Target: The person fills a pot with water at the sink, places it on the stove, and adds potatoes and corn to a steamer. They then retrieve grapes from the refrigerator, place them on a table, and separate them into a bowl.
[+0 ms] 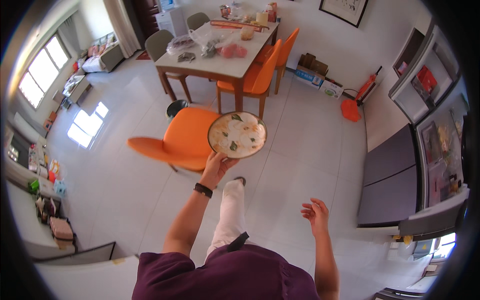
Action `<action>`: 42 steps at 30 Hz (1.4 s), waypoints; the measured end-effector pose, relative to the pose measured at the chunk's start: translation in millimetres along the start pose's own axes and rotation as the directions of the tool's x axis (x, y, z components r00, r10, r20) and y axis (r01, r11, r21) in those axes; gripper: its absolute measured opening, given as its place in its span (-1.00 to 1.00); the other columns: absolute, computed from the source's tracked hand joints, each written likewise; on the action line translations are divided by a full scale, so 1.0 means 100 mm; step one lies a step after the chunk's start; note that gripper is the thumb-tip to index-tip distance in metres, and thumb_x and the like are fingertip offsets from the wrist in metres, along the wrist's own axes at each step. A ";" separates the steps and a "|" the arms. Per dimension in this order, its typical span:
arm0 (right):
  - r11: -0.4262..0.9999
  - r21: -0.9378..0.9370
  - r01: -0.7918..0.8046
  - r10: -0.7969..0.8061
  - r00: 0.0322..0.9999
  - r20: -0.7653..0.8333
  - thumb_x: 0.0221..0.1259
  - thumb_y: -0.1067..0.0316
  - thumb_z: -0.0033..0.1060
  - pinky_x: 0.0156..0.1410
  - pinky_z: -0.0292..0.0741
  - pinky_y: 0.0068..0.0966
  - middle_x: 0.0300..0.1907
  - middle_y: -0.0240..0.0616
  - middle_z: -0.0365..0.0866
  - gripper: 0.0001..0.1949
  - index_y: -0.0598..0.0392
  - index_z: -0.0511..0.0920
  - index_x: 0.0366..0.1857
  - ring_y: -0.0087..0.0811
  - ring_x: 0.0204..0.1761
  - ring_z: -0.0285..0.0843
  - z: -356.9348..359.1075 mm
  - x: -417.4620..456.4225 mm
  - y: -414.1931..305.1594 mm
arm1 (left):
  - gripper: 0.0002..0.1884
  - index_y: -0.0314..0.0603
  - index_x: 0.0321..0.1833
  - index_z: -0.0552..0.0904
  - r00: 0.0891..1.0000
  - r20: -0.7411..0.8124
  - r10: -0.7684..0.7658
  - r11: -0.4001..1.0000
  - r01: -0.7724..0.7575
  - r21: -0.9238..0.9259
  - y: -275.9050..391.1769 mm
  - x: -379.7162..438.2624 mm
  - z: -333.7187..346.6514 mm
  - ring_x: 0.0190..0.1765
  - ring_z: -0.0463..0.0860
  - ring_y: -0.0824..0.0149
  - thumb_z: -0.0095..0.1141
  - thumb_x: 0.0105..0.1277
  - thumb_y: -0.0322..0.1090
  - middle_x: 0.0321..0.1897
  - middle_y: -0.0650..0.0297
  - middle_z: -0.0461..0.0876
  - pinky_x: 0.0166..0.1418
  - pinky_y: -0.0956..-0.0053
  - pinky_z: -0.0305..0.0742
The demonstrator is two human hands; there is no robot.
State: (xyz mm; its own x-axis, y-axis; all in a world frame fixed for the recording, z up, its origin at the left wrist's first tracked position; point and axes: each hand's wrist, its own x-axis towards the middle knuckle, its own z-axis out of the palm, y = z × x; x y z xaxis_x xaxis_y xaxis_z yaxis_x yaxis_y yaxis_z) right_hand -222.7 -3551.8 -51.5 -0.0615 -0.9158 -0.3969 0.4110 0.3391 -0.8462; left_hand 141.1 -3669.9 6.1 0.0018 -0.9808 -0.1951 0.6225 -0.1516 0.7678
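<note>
A round plate with a dark rim and a pattern of pale flowers and green leaves (237, 135) is held out before me. My left hand (217, 167) grips its near edge, with the thumb over the rim and the other fingers partly hidden. On that wrist sits a dark bracelet. Away from the plate, my right hand (315, 215) hangs over the tiled floor to the right, its fingers apart and loosely curled, holding nothing. An orange chair (191, 137) stands just left of the plate, which overlaps the chair's edge in the picture.
Ahead is a dining table (221, 67) bearing plastic bags and packages, with more orange chairs (267, 71) at its right side. A black bin (177, 108) stands near it. Cardboard boxes (309, 71) line the wall. At right, a refrigerator (390, 176) has an upper door open.
</note>
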 end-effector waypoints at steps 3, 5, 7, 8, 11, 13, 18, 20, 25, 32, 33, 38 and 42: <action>1.000 0.012 -0.028 0.029 0.984 -0.173 0.28 0.36 -0.08 -0.31 0.54 -0.45 -0.22 -0.05 0.61 -0.75 0.15 0.39 -0.01 -0.33 -0.34 0.63 0.10 0.69 0.15 | -0.57 -0.32 0.25 0.23 0.991 0.045 0.127 0.992 -0.126 -0.020 0.39 1.40 -0.25 -0.01 0.63 0.06 -0.21 0.28 -0.58 0.07 -0.02 0.48 0.02 0.32 0.66; 0.997 -0.022 -0.077 0.066 0.947 -0.316 0.25 0.37 -0.05 -0.34 0.51 -0.44 -0.26 -0.10 0.60 -0.79 0.11 0.40 -0.07 -0.33 -0.38 0.61 0.12 1.00 0.13 | -0.50 -0.20 0.31 0.16 0.996 -0.013 0.085 0.995 -0.086 -0.042 0.56 2.19 -0.31 0.05 0.59 0.05 -0.21 0.28 -0.60 0.14 -0.02 0.42 0.06 0.30 0.65; 0.990 -0.058 -0.130 0.097 0.915 -0.392 0.24 0.36 -0.02 -0.34 0.49 -0.43 -0.29 -0.14 0.59 -0.82 0.06 0.40 -0.10 -0.33 -0.40 0.59 0.15 1.27 0.09 | -0.47 -0.16 0.33 0.13 0.991 -0.075 0.111 0.991 -0.117 -0.071 0.74 2.90 -0.33 0.07 0.57 0.05 -0.20 0.29 -0.60 0.16 -0.02 0.39 0.08 0.27 0.64; 0.984 -0.066 -0.166 0.125 0.903 -0.410 0.24 0.37 -0.03 -0.34 0.49 -0.43 -0.30 -0.14 0.59 -0.81 0.05 0.40 -0.09 -0.32 -0.40 0.59 0.15 1.35 0.06 | -0.46 -0.14 0.34 0.11 0.991 -0.080 0.103 0.992 -0.108 -0.058 0.82 3.21 -0.38 0.08 0.56 0.03 -0.21 0.29 -0.60 0.18 -0.03 0.35 0.09 0.24 0.62; 0.965 -0.104 -0.241 0.161 0.855 -0.493 0.22 0.37 -0.03 -0.34 0.50 -0.43 -0.30 -0.15 0.58 -0.80 0.04 0.39 -0.09 -0.32 -0.39 0.60 0.34 1.54 -0.17 | -0.46 -0.13 0.34 0.10 0.990 -0.115 0.077 0.994 -0.084 -0.063 0.91 3.98 -0.41 0.05 0.57 0.02 -0.19 0.29 -0.59 0.15 -0.03 0.37 0.08 0.26 0.63; 0.958 -0.106 -0.268 0.172 0.826 -0.536 0.21 0.38 -0.03 -0.33 0.50 -0.44 -0.29 -0.16 0.58 -0.79 0.04 0.39 -0.09 -0.32 -0.39 0.60 0.42 1.66 -0.33 | -0.46 -0.14 0.33 0.11 0.989 -0.143 0.039 0.996 -0.049 -0.070 0.98 4.33 -0.50 0.03 0.58 0.03 -0.17 0.28 -0.60 0.14 -0.01 0.38 0.06 0.26 0.64; 0.956 -0.047 -0.289 0.208 0.783 -0.586 0.22 0.37 -0.03 -0.33 0.51 -0.45 -0.27 -0.15 0.58 -0.79 0.03 0.38 -0.08 -0.31 -0.37 0.61 0.37 1.88 -0.44 | -0.45 -0.15 0.32 0.13 0.978 -0.208 0.016 0.993 -0.040 -0.110 0.94 4.83 -0.64 0.09 0.54 -0.01 -0.16 0.25 -0.62 0.16 -0.01 0.36 0.09 0.18 0.61; 0.951 -0.035 -0.306 0.227 0.773 -0.592 0.22 0.36 -0.04 -0.32 0.52 -0.43 -0.27 -0.15 0.58 -0.78 0.03 0.38 -0.07 -0.31 -0.36 0.62 0.26 1.97 -0.43 | -0.44 -0.15 0.32 0.13 0.972 -0.233 0.015 0.987 -0.051 -0.150 0.87 4.97 -0.65 0.13 0.50 -0.03 -0.16 0.24 -0.64 0.19 -0.01 0.33 0.11 0.12 0.59; 0.951 0.023 -0.309 0.258 0.750 -0.609 0.21 0.37 -0.04 -0.34 0.53 -0.43 -0.25 -0.14 0.58 -0.76 0.04 0.37 -0.04 -0.29 -0.35 0.62 -0.04 2.37 -0.43 | -0.48 -0.17 0.30 0.19 0.961 -0.254 0.114 0.986 -0.140 -0.090 0.71 5.44 -0.60 0.13 0.50 -0.03 -0.16 0.25 -0.63 0.16 0.01 0.39 0.13 0.11 0.57; 0.956 0.197 -0.219 0.292 0.630 -0.719 0.19 0.34 -0.02 -0.37 0.52 -0.44 -0.23 -0.13 0.57 -0.72 0.05 0.37 -0.01 -0.28 -0.36 0.62 -0.96 2.91 -0.40 | -0.49 -0.34 0.30 0.22 0.813 -0.565 0.139 0.990 -0.096 0.106 0.75 5.55 -1.31 0.17 0.49 0.08 0.03 0.30 -0.49 0.17 -0.03 0.38 0.00 0.31 0.67; 0.955 0.246 -0.164 0.295 0.591 -0.751 0.19 0.33 -0.02 -0.37 0.52 -0.44 -0.24 -0.13 0.57 -0.72 0.05 0.37 -0.01 -0.28 -0.36 0.61 -1.15 2.96 -0.38 | -0.46 -0.32 0.30 0.23 0.721 -0.680 0.134 0.978 0.014 0.208 0.66 5.66 -1.08 0.17 0.49 0.06 0.07 0.29 -0.39 0.17 -0.05 0.38 0.00 0.27 0.65; 0.913 0.339 -0.227 0.406 0.430 -0.806 0.19 0.35 -0.04 -0.48 0.48 -0.44 -0.35 -0.18 0.53 -0.82 -0.03 0.36 -0.13 -0.30 -0.46 0.58 -1.58 3.20 -0.18 | -0.23 -0.24 0.28 0.31 0.343 -0.470 0.813 0.041 0.772 0.635 0.69 6.10 0.35 0.15 0.49 -0.03 0.12 0.17 0.19 0.12 -0.03 0.46 0.07 0.09 0.50; 0.891 0.151 -0.428 0.386 0.542 -0.746 0.11 0.38 0.06 -0.47 0.51 -0.36 -0.35 -0.21 0.55 -0.72 -0.01 0.35 -0.08 -0.28 -0.47 0.63 -1.51 3.72 -0.23 | -0.20 -0.18 0.26 0.37 0.664 -0.098 0.742 -0.316 0.475 0.821 1.32 6.92 -0.07 0.13 0.48 -0.05 0.06 0.13 0.32 0.12 0.03 0.48 0.14 0.12 0.42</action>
State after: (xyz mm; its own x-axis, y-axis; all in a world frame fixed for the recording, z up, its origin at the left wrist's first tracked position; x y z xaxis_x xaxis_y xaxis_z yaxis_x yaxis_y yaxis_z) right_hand -392.3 -3867.6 -232.9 -0.5532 -0.2052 -0.8074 0.5296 0.6615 -0.5310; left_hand 229.6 -4367.9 -32.1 0.5398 -0.7512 0.3799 -0.8387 -0.5189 0.1656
